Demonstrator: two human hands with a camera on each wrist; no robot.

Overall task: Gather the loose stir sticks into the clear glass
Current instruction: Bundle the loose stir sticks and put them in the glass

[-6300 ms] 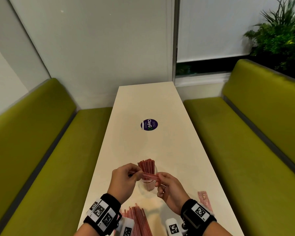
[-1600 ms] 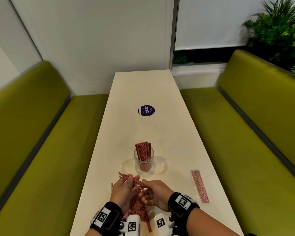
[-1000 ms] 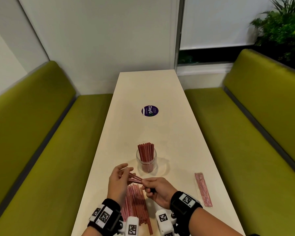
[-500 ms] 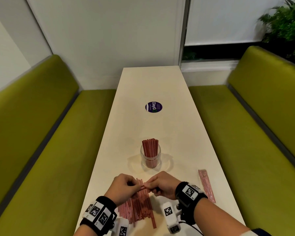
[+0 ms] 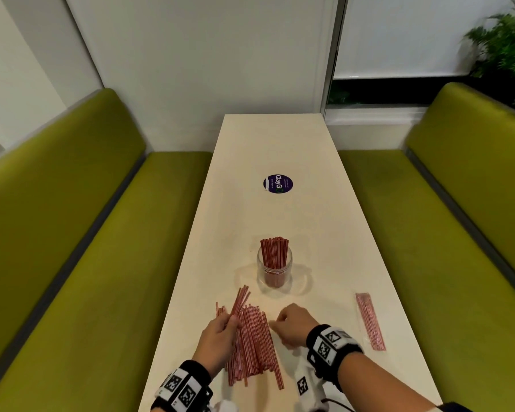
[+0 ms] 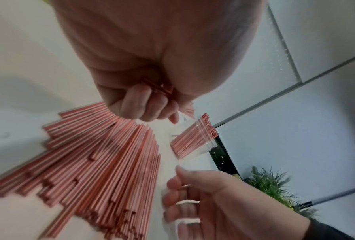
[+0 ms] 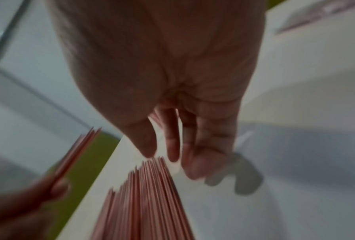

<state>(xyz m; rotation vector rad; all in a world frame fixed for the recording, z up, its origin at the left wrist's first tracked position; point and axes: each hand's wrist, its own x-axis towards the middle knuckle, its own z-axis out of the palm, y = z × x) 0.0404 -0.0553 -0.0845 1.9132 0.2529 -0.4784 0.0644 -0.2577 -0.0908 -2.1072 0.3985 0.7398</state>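
A long cream table [image 5: 275, 144] runs between 2 green benches [image 5: 72, 233], and on it, near my edge, lies what I am after: the loose stir sticks [image 5: 254, 343], a flat pile of red sticks lying side by side. Beyond the pile stands the clear glass [image 5: 274, 267], already holding an upright bunch.

My left hand [image 5: 217, 337] pinches a small bundle [image 5: 241, 300], thumb against curled fingers, the free ends fanning up and away over the pile. My right hand [image 5: 292, 325] holds nothing; its fingers hang loosely curled just right of the pile, tips near the sticks' far ends.

I think I am partway through building the next handful. To do it well I should slide only a few sticks off the pile's right edge, feed them in parallel with the bundle, and square the ends before lifting. The bundle fans, so a slack pinch could let sticks slip out. The glass looks well filled; I should enter it vertically and steady it with my free hand.

A sealed packet [image 5: 370, 321] lies well apart to the right.
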